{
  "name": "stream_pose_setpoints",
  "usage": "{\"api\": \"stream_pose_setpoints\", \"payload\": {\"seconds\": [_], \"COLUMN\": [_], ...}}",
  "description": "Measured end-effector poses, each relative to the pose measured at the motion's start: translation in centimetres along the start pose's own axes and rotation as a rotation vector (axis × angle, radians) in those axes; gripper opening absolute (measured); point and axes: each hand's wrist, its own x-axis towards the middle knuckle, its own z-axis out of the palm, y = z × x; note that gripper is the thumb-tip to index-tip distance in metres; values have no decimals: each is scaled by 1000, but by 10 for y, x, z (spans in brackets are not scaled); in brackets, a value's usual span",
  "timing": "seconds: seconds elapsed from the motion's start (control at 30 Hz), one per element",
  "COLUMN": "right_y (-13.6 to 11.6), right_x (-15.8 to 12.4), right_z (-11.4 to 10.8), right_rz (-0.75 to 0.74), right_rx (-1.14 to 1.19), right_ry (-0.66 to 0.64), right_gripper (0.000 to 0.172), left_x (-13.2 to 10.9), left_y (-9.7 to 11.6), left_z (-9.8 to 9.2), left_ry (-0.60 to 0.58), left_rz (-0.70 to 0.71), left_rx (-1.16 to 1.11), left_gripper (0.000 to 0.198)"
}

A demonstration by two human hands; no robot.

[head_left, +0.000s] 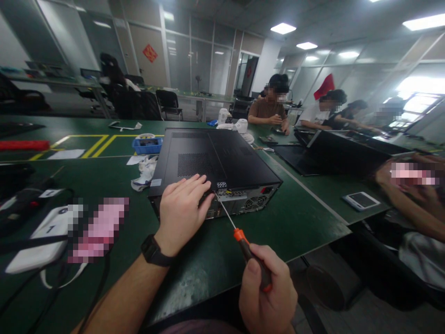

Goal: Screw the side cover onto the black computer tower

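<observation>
A black computer case (194, 144) lies on its side on the green table, its rear panel with the fan grille (256, 201) facing me. My left hand (184, 202) rests on the near top edge of the case, fingers stretched over it and the thumb hanging by the rear panel. In my right hand (267, 292) is a screwdriver (242, 236) with an orange and dark handle. Its long shaft points up and left, the tip meeting the rear edge beside my left thumb. Whether a screw sits under the tip is too small to tell.
Left of the case are a blue tray (147, 145), a crumpled white cloth (144, 172), a white power bank (45, 236) and loose cables. At right, a phone-like device (360, 201) lies near a co-worker's arm (410, 199). Other people sit farther back beside an opened black case (347, 150).
</observation>
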Motion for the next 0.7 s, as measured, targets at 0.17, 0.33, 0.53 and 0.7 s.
{"api": "stream_pose_setpoints", "payload": {"seconds": [0.17,0.33,0.53,0.7], "right_y": [0,-2,-1,-4], "right_x": [0,2,0,6], "right_z": [0,0,-1,0], "right_rz": [40,-18,11,-30], "right_rx": [17,-26,-47,-15], "right_ry": [-18,28,-5,15], "right_gripper": [20,21,20,22], "left_x": [-1,-1,0,1], "left_y": [0,0,1,1], "left_z": [0,0,0,-1], "left_ry": [-6,-5,-2,-4], "left_rz": [0,-3,-6,-6], "left_rx": [1,6,-2,0], "left_gripper": [22,22,21,21]}}
